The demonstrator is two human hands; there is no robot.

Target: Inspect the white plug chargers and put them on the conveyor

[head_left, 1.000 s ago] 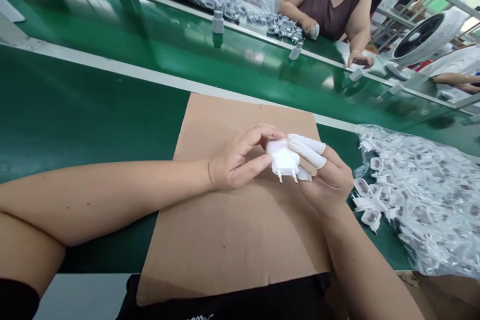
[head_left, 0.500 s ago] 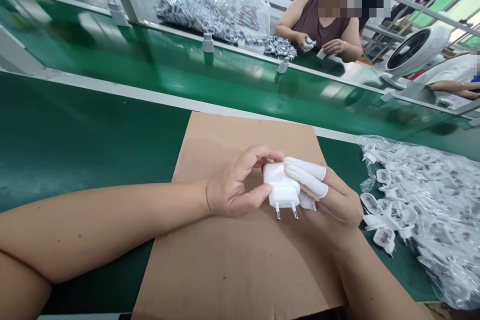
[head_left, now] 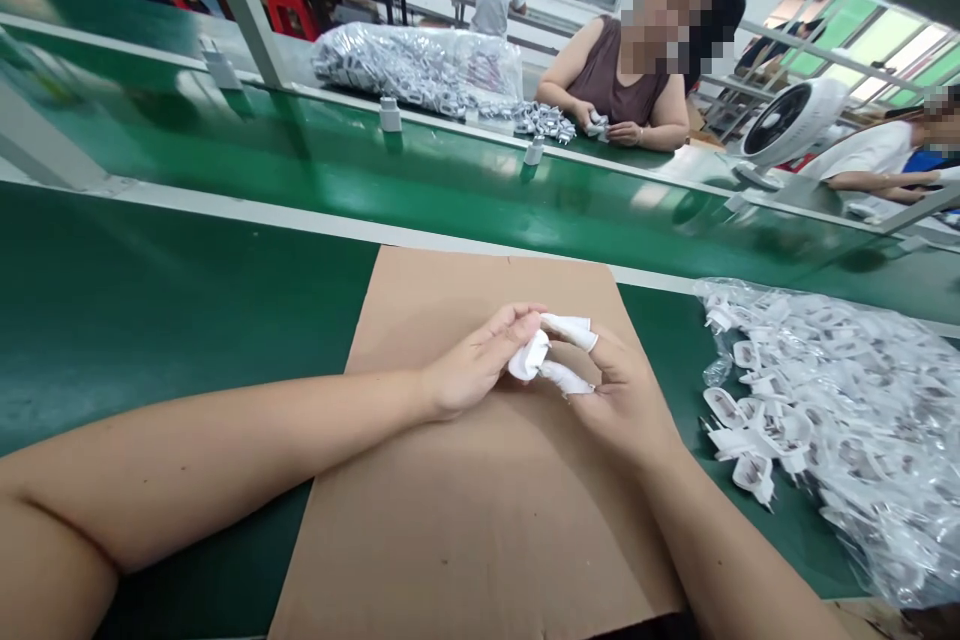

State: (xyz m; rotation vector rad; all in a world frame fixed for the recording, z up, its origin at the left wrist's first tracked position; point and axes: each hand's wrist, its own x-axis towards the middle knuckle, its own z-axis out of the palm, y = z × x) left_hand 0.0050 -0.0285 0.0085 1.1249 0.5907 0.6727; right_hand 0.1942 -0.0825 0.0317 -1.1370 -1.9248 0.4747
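Observation:
Both my hands meet over a brown cardboard sheet (head_left: 465, 520) on the green bench. My left hand (head_left: 476, 365) and my right hand (head_left: 611, 390) together grip a small white plug adapter (head_left: 527, 356), mostly hidden between the fingers. White finger cots cover two fingers of my right hand. The adapter's pins are out of sight.
A clear plastic bag of several white plug adapters (head_left: 832, 400) lies at the right. Beyond runs a green conveyor belt (head_left: 360, 170). Across it a person in a brown top (head_left: 619, 85) handles parts beside another bag of adapters (head_left: 420, 65). A white fan (head_left: 787, 120) stands at the far right.
The adapter has turned in my hands so its pins no longer show, and my fingers have closed around it. The view has tilted upward.

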